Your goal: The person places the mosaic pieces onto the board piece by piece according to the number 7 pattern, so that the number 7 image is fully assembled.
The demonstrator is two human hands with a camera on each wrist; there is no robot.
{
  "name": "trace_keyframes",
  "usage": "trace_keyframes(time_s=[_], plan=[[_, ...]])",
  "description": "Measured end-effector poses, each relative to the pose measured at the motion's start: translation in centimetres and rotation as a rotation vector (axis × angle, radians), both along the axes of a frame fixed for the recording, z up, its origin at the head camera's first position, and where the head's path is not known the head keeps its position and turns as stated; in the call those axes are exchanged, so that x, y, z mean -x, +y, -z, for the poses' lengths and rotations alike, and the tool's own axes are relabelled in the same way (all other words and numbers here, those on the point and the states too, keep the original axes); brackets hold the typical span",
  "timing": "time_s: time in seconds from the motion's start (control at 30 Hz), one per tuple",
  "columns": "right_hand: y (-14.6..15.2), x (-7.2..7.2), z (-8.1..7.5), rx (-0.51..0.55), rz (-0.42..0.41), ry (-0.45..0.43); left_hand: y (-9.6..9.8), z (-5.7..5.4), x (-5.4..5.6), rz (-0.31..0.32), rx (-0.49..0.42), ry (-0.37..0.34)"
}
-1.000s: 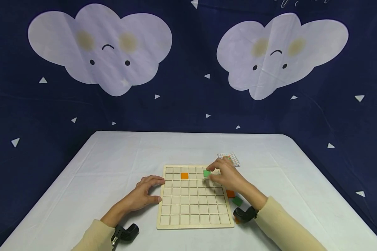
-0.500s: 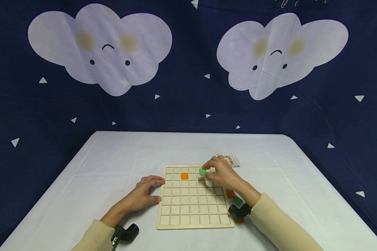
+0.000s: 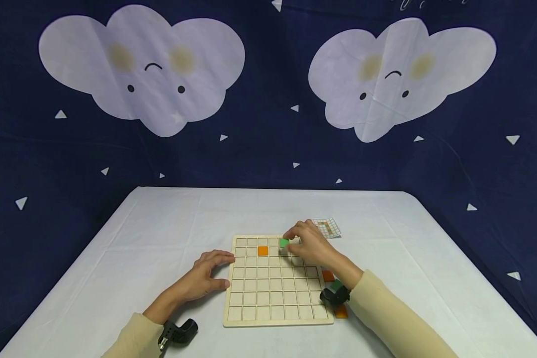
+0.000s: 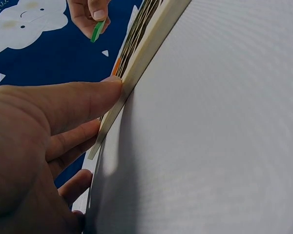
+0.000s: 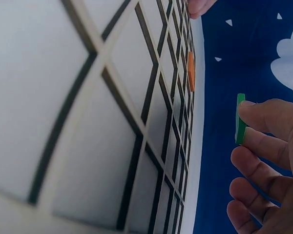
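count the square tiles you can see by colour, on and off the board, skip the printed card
Orange tiles: 3 (one on the grid board, two to its right)
Green tiles: 2 (one in the right hand, one partly hidden right of the board)
Total: 5 in view

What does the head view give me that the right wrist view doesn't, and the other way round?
Only the head view: the printed card, the loose tiles right of the board, and both sleeves.
Only the right wrist view: the green tile edge-on, with dark backdrop visible between it and the board.
Both: the board, its orange tile, the right hand pinching the green tile, and at least part of the left hand.
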State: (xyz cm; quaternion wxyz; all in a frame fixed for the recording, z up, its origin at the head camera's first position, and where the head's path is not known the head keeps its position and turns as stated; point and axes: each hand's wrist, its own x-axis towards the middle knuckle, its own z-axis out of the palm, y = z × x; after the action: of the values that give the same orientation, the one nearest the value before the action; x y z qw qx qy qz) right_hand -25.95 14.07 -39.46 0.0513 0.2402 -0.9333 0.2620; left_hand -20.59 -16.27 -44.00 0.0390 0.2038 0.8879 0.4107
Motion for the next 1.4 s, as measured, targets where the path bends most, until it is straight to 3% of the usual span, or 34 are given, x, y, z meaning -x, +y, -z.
trace_keyframes(time_s=[1.4], plan=[[-2.4, 1.3, 1.5, -0.039, -0.047, -0.007, 0.0, 0.3, 0.3, -0.014, 0.002, -0.014]])
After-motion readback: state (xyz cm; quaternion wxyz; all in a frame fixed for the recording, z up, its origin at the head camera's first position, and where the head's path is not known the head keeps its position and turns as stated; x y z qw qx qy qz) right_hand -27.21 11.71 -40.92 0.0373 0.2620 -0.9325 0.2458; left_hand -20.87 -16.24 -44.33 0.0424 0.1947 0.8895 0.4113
